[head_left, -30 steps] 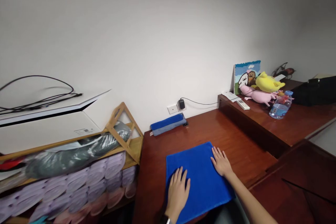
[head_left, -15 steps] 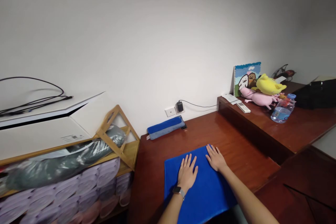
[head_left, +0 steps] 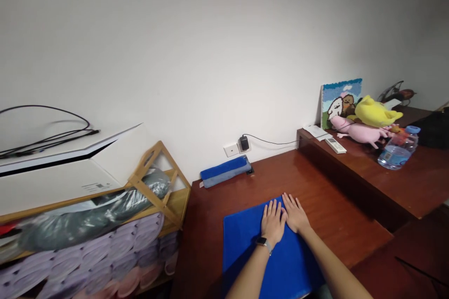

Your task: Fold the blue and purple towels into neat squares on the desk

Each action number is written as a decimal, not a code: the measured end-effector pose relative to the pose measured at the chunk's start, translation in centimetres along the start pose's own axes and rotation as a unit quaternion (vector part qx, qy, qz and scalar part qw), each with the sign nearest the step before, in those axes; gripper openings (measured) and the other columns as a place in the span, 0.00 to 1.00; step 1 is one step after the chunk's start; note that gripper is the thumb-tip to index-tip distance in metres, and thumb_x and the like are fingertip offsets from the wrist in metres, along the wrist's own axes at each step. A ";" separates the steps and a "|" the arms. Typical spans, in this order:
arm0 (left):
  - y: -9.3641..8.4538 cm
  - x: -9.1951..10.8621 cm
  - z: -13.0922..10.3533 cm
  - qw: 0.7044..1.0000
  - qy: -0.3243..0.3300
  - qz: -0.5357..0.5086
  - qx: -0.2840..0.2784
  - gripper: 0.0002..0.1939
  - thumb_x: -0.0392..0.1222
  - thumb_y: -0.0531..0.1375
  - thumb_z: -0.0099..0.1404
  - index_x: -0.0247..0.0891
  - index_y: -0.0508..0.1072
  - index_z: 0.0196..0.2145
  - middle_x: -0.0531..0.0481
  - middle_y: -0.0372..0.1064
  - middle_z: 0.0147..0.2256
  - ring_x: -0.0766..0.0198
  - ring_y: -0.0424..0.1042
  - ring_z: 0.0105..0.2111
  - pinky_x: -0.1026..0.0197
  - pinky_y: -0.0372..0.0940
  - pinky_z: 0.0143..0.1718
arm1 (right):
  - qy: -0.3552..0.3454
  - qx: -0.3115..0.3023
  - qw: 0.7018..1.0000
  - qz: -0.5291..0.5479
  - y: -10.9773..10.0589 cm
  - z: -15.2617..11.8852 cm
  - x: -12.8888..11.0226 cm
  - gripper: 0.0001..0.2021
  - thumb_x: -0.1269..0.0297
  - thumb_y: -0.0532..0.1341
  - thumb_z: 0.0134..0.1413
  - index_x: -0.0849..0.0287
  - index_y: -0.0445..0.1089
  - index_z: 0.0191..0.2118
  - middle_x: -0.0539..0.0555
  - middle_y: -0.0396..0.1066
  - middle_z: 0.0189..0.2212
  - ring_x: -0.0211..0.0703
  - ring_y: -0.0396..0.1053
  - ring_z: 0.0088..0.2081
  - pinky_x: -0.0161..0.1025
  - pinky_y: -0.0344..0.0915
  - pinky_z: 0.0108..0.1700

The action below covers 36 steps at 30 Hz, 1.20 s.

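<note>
A flat, smooth blue cloth (head_left: 242, 238) lies spread on the reddish-brown wooden table (head_left: 199, 243). My left hand (head_left: 273, 223) rests palm down on the cloth near its far edge, fingers stretched out. A watch (head_left: 263, 241) with a pale band is on the left wrist. Right beside it, my right hand (head_left: 295, 215) lies flat at the cloth's far right corner, fingers extended and pointing away. The thumbs meet or overlap between the hands. Neither hand grips anything. The near part of the cloth is partly hidden by my forearms.
By the wall lies a folded blue and grey-blue cloth (head_left: 224, 173), below a plugged-in charger (head_left: 243, 142). A raised desk (head_left: 354, 168) at right bears a water bottle (head_left: 398, 149), plush toys (head_left: 361, 133) and a remote (head_left: 336, 145). A wooden rack (head_left: 182, 205) with slippers stands left.
My left hand has slid right across the cloth until it lies against my right hand. The right hand stays near the far right corner. The view has shifted slightly.
</note>
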<state>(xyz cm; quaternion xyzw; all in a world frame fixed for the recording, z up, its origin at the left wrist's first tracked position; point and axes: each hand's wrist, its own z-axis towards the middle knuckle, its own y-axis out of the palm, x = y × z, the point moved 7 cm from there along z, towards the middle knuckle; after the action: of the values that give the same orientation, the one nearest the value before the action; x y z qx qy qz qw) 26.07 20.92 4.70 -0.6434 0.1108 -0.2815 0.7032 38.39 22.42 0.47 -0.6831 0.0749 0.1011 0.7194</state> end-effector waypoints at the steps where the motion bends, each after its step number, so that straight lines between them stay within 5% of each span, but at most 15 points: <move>1: 0.3 0.0 0.2 1.000 -0.005 -0.004 -0.004 0.31 0.54 0.38 0.80 0.42 0.56 0.73 0.48 0.51 0.73 0.56 0.49 0.73 0.45 0.48 0.73 | 0.001 0.004 1.000 -0.002 0.3 0.0 0.1 0.32 0.54 0.39 0.73 0.60 0.44 0.76 0.54 0.42 0.76 0.50 0.39 0.76 0.55 0.40 0.75; 4: 0.4 -2.4 -0.9 1.000 -0.022 0.000 -0.001 0.33 0.57 0.39 0.79 0.43 0.54 0.74 0.48 0.49 0.74 0.55 0.48 0.74 0.44 0.47 0.74 | 0.006 0.017 1.000 -0.008 0.8 0.1 0.4 0.32 0.53 0.40 0.73 0.60 0.44 0.76 0.54 0.43 0.76 0.51 0.40 0.76 0.57 0.40 0.75; 11: -3.3 -16.6 -8.6 0.981 -0.176 0.076 0.013 0.35 0.58 0.40 0.78 0.37 0.53 0.74 0.44 0.49 0.74 0.51 0.47 0.74 0.42 0.49 0.73 | 0.021 0.010 1.000 -0.015 0.7 0.0 0.4 0.33 0.51 0.39 0.72 0.60 0.44 0.76 0.53 0.43 0.76 0.52 0.41 0.76 0.57 0.39 0.75; 15: -4.0 -19.2 -10.3 0.975 -0.203 0.082 0.023 0.35 0.57 0.39 0.78 0.35 0.53 0.74 0.44 0.48 0.74 0.52 0.47 0.74 0.44 0.49 0.73 | 0.032 -0.009 0.999 -0.029 0.3 0.0 0.3 0.33 0.52 0.39 0.72 0.60 0.43 0.76 0.52 0.42 0.76 0.51 0.40 0.76 0.57 0.39 0.75; 28: -5.5 -17.0 -9.9 0.976 -0.170 0.115 0.073 0.31 0.48 0.43 0.78 0.32 0.59 0.72 0.40 0.54 0.71 0.51 0.52 0.72 0.43 0.47 0.73 | 0.045 -0.018 0.999 -0.018 -0.1 -1.1 -1.2 0.34 0.54 0.38 0.72 0.64 0.42 0.77 0.55 0.42 0.76 0.50 0.39 0.76 0.56 0.39 0.75; 32: -4.7 -10.0 -5.9 0.987 -0.087 0.084 0.108 0.30 0.47 0.41 0.79 0.35 0.55 0.73 0.43 0.54 0.72 0.54 0.50 0.73 0.45 0.48 0.73 | 0.042 -0.016 0.999 -0.009 -0.1 -1.0 -1.2 0.33 0.55 0.38 0.73 0.65 0.41 0.76 0.55 0.41 0.76 0.50 0.38 0.76 0.56 0.38 0.75; 36: -1.0 -0.9 -0.2 0.998 -0.031 0.010 0.049 0.34 0.53 0.37 0.79 0.33 0.53 0.73 0.42 0.49 0.73 0.57 0.47 0.74 0.48 0.47 0.74 | 0.027 -0.025 0.999 -0.024 0.2 -1.1 -1.0 0.32 0.61 0.41 0.71 0.63 0.43 0.76 0.55 0.40 0.76 0.51 0.38 0.76 0.56 0.39 0.75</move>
<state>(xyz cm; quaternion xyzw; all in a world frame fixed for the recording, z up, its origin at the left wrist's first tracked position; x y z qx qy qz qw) 24.95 21.26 5.47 -0.6157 0.0817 -0.2599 0.7394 37.37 21.31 0.52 -0.7047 0.0755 0.0675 0.7023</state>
